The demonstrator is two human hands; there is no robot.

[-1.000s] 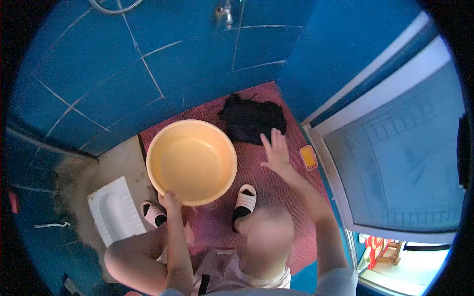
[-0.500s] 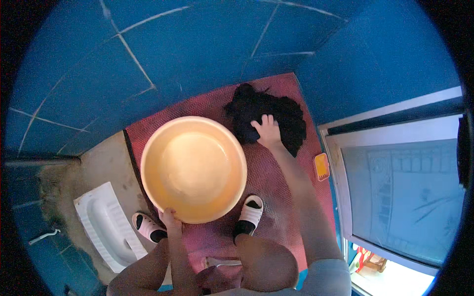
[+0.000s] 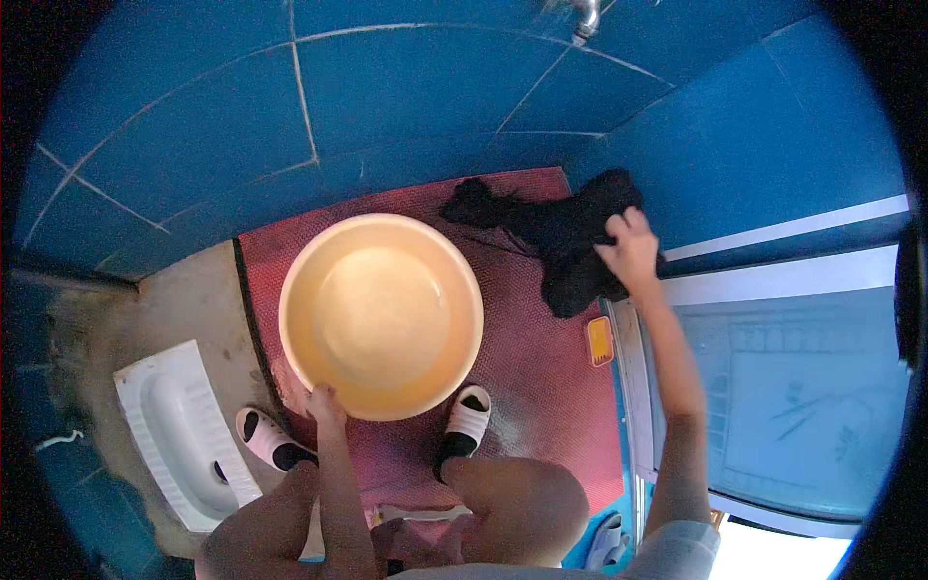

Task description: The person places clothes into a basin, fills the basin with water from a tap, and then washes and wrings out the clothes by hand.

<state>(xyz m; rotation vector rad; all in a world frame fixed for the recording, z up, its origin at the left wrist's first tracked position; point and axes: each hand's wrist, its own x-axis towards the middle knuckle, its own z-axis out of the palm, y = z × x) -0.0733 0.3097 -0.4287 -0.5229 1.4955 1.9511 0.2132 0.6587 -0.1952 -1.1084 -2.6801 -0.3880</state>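
My left hand (image 3: pixel 327 406) grips the near-left rim of a large round pale-yellow basin (image 3: pixel 459 300) on the red mat. Its bottom looks bright; I cannot tell whether there is water in it. At the far right my right hand (image 3: pixel 632 249) is closed on the bunched right part of a black garment (image 3: pixel 570 237). That part looks raised from the mat, near the right wall. A thinner stretch of the garment trails left to a small clump (image 3: pixel 469 200) at the mat's far edge. What kind of garment it is does not show.
A yellow soap dish (image 3: pixel 599 341) lies at the mat's right edge by the glazed door (image 3: pixel 793 387). On the left a white squat toilet (image 3: pixel 179 416) is set in the floor. A tap (image 3: pixel 585 19) juts from the blue tiled wall. Grey slippers (image 3: pixel 607 541) stand at lower right.
My right hand has gone from lying with spread fingers on the garment to gripping it, and has pulled its right part rightward and up. My left hand stays on the basin; the view has tilted slightly.
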